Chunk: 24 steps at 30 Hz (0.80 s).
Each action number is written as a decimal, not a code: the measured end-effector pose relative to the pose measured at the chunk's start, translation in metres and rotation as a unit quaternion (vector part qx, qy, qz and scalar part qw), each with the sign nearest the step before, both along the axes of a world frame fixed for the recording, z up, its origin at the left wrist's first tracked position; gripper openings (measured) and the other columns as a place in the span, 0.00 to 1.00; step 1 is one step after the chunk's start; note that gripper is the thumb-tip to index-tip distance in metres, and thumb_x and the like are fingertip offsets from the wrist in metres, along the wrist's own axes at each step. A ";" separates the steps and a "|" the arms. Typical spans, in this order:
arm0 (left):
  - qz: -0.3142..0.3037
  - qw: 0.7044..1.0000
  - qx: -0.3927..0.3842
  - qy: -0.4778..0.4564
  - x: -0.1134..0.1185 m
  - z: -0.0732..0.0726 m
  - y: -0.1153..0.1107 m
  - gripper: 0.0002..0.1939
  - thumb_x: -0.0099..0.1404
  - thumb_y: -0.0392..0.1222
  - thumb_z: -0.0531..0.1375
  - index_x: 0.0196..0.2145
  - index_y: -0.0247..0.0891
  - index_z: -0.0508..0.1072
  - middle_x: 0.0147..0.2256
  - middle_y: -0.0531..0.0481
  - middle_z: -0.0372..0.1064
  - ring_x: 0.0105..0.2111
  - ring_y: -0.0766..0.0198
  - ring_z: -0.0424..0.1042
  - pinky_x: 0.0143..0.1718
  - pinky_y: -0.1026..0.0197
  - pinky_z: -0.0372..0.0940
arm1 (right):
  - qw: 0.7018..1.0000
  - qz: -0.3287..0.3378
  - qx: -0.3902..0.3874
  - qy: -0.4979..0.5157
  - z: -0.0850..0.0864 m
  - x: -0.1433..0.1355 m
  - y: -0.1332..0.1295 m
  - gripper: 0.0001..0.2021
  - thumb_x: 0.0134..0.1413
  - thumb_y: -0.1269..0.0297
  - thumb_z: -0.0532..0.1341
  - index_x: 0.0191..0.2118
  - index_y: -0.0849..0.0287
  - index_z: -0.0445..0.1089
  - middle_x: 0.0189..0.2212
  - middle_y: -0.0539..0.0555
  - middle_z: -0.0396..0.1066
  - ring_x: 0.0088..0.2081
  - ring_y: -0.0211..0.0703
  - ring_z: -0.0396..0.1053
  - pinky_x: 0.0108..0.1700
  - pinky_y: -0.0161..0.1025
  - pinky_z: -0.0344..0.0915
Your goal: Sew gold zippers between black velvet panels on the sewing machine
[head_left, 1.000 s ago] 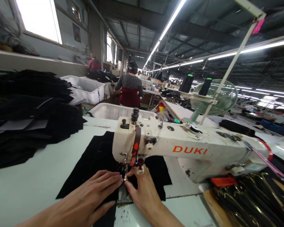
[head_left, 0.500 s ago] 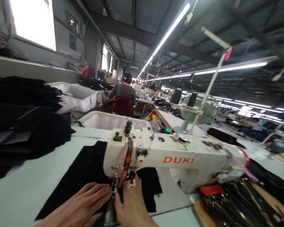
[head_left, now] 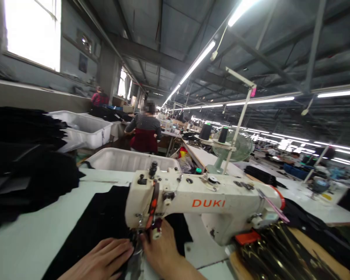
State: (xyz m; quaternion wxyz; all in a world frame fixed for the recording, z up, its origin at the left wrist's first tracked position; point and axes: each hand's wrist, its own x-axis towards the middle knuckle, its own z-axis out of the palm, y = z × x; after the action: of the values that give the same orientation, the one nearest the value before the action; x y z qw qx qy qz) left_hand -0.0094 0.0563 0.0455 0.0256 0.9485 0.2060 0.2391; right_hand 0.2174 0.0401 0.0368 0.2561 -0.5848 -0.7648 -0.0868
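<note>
A white sewing machine [head_left: 181, 198] with orange DUKI lettering stands before me, a piece of black fabric [head_left: 97, 217] lying flat under its head and reaching out on both sides. My left hand [head_left: 105, 254] rests on the fabric left of the presser foot [head_left: 136, 235], fingers stretched out flat. On the foot's other side is my right hand [head_left: 163, 247], its thumb pointing at the foot. The machine head and fittings cover its other fingertips, so its grip does not show. The needle tip cannot be made out.
Black cut pieces [head_left: 26, 155] are heaped at the left. Behind the machine stands a white plastic bin [head_left: 131, 158]. Scissors-like metal tools [head_left: 265, 252] lie at the right, near a thread stand [head_left: 235, 146]. A co-worker [head_left: 146, 128] sits farther off, facing away.
The camera has turned slightly, shifting the scene left and down. My right wrist has swung outward to the right, its thumb staying near the presser foot. My left hand stays flat on the fabric.
</note>
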 end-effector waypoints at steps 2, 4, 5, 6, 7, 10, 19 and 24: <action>-0.005 0.998 -0.016 0.058 0.001 0.023 -0.011 0.24 0.68 0.34 0.56 0.60 0.48 0.70 0.58 0.52 0.70 0.55 0.55 0.72 0.57 0.56 0.66 | 0.999 0.025 -0.004 0.020 0.007 0.009 -0.017 0.27 0.47 0.74 0.65 0.56 0.59 0.69 0.50 0.61 0.72 0.49 0.57 0.71 0.51 0.50 0.71; 0.013 0.993 -0.048 0.104 0.005 0.041 -0.019 0.24 0.67 0.32 0.56 0.60 0.41 0.70 0.59 0.45 0.68 0.58 0.52 0.69 0.59 0.52 0.64 | 0.999 0.035 0.017 0.004 0.013 0.017 -0.030 0.23 0.53 0.74 0.62 0.56 0.60 0.68 0.52 0.64 0.70 0.49 0.60 0.70 0.51 0.56 0.70; 0.017 0.991 -0.064 0.120 0.008 0.046 -0.021 0.24 0.67 0.31 0.56 0.60 0.39 0.69 0.60 0.44 0.67 0.58 0.52 0.68 0.60 0.50 0.63 | 0.998 0.056 0.030 -0.010 0.015 0.019 -0.034 0.19 0.56 0.75 0.61 0.54 0.58 0.70 0.51 0.63 0.71 0.49 0.59 0.71 0.51 0.57 0.69; 0.020 0.989 -0.074 0.129 0.010 0.049 -0.022 0.25 0.67 0.31 0.56 0.61 0.39 0.69 0.60 0.43 0.67 0.59 0.51 0.68 0.60 0.48 0.63 | 0.996 0.080 0.041 -0.018 0.017 0.020 -0.036 0.17 0.58 0.75 0.60 0.52 0.57 0.71 0.49 0.61 0.73 0.48 0.58 0.71 0.50 0.55 0.69; 0.020 0.987 -0.083 0.134 0.011 0.050 -0.022 0.25 0.66 0.31 0.56 0.61 0.39 0.69 0.60 0.43 0.67 0.59 0.51 0.67 0.61 0.48 0.62 | 0.993 0.106 0.047 -0.023 0.019 0.019 -0.037 0.15 0.59 0.75 0.60 0.50 0.55 0.72 0.47 0.58 0.74 0.47 0.55 0.72 0.50 0.53 0.70; 0.019 0.988 -0.082 0.126 0.010 0.043 -0.021 0.27 0.65 0.30 0.57 0.61 0.42 0.68 0.60 0.45 0.66 0.59 0.52 0.67 0.61 0.49 0.63 | 0.987 0.155 0.032 -0.007 0.019 0.012 -0.034 0.14 0.57 0.76 0.64 0.47 0.52 0.74 0.41 0.53 0.76 0.42 0.49 0.73 0.46 0.44 0.71; -0.006 0.995 -0.066 0.074 0.002 0.031 -0.016 0.30 0.64 0.28 0.56 0.62 0.44 0.67 0.60 0.47 0.67 0.59 0.53 0.68 0.62 0.52 0.61 | 0.989 0.142 0.007 0.032 0.006 0.007 -0.030 0.11 0.54 0.74 0.68 0.42 0.53 0.76 0.39 0.51 0.76 0.41 0.48 0.74 0.46 0.41 0.72; -0.002 0.992 -0.077 0.099 0.007 0.043 -0.015 0.28 0.63 0.29 0.56 0.60 0.44 0.69 0.58 0.48 0.69 0.58 0.54 0.69 0.61 0.53 0.62 | 0.985 0.167 -0.006 0.041 0.006 0.012 -0.032 0.13 0.57 0.74 0.65 0.46 0.54 0.75 0.42 0.52 0.76 0.45 0.49 0.74 0.49 0.42 0.72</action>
State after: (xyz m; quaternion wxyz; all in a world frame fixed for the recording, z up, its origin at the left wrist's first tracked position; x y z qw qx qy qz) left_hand -0.0028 0.0412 0.0880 0.0785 0.9631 0.2236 0.1276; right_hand 0.2291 0.0083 0.0424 0.2948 -0.4536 -0.8409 -0.0140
